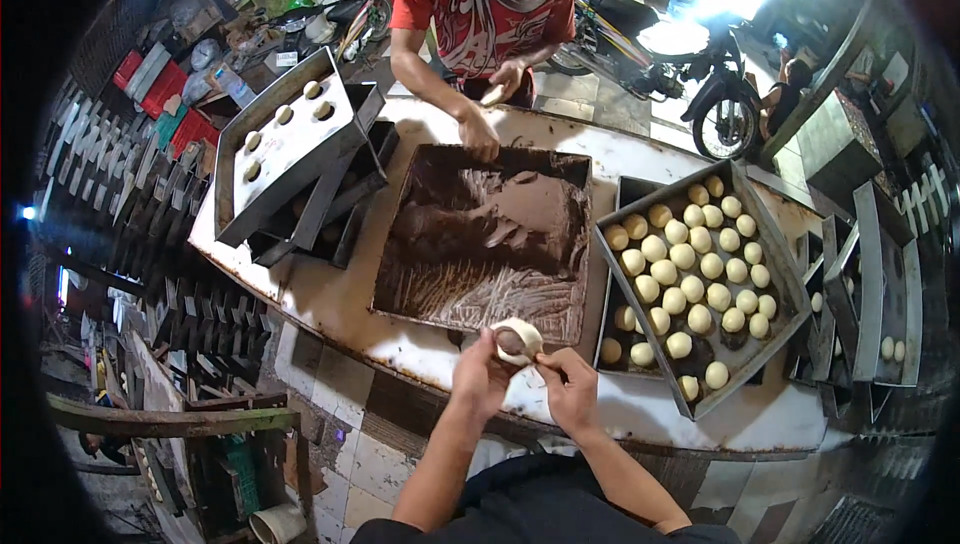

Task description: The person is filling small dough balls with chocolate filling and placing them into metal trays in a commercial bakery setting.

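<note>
Left hand [478, 381]: fingers half curled, cradling a round of pale dough [533, 336] from the left. Right hand [566, 392]: thumb and fingertips drawn together, pinching the dough's right edge; remaining fingers folded in.

Dough: soft, smooth, cupped between both hands at the near side of the desk [410, 356]; brown filling [510, 342] exposed at its middle.

Directly beyond the hands: shallow rectangular metal tray [450, 294], its near rim just past the dough. Brown paste [530, 206] heaped thick and smooth toward its far side, scraped to thin streaks nearest the hands.

To the right of the hands: metal tray [785, 262], set askew over another, holding many dough balls [675, 300], cream-coloured and rounded.

Far right of the hands: more metal trays [885, 274], leaning, with a few pale balls inside.

Left and beyond the hands: stacked metal trays [295, 142], the top one tilted, bearing a few small round pieces [283, 115].

Opposite the hands, across the desk: co-worker in a patterned red shirt [480, 19], one hand [480, 141] at the paste tray's far rim, the other holding a pale piece [493, 95].

Desk surface: whitish, stained, brown along the edges.
</note>
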Tool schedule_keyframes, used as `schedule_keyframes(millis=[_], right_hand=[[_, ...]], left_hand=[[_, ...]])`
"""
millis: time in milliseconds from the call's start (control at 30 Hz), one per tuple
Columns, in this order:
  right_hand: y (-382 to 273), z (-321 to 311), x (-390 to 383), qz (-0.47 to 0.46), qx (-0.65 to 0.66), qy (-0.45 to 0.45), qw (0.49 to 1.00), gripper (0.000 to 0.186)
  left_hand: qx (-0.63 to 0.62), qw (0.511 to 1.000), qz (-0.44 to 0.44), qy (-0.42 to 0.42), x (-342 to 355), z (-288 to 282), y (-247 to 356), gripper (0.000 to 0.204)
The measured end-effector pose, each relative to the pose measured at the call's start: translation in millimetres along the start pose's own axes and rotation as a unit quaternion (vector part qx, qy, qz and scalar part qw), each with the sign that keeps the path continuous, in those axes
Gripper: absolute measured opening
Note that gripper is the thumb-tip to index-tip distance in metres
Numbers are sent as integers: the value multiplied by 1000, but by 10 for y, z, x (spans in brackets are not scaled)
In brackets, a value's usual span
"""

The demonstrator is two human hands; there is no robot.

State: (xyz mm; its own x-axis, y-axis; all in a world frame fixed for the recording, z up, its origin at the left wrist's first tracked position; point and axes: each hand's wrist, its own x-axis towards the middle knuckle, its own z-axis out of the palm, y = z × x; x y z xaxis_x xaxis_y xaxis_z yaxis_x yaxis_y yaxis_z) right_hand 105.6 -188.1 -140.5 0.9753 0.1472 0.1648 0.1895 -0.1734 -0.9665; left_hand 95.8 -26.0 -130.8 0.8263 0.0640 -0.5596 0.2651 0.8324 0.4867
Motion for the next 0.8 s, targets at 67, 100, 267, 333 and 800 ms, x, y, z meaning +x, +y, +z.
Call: schedule_keyframes(millis=[67,100,267,333,800], right_hand=[[119,-39,-243,6,-23,4,1000,10],[137,-14,-320,26,-54,45,997,8],[703,92,-634,57,-161,136,976,10],[682,-1,-767,62,-170,112,977,19],[-1544,-435,-2256,-27,160,-148,976,30]], left_hand=[[-33,997,62,31,108,-135,-29,45],[-12,995,72,68,104,-223,-19,44],[2,995,94,-16,-289,-431,-54,35],[94,988,91,-79,-766,-343,-60,31],[265,936,163,-166,-2673,-614,-634,42]])
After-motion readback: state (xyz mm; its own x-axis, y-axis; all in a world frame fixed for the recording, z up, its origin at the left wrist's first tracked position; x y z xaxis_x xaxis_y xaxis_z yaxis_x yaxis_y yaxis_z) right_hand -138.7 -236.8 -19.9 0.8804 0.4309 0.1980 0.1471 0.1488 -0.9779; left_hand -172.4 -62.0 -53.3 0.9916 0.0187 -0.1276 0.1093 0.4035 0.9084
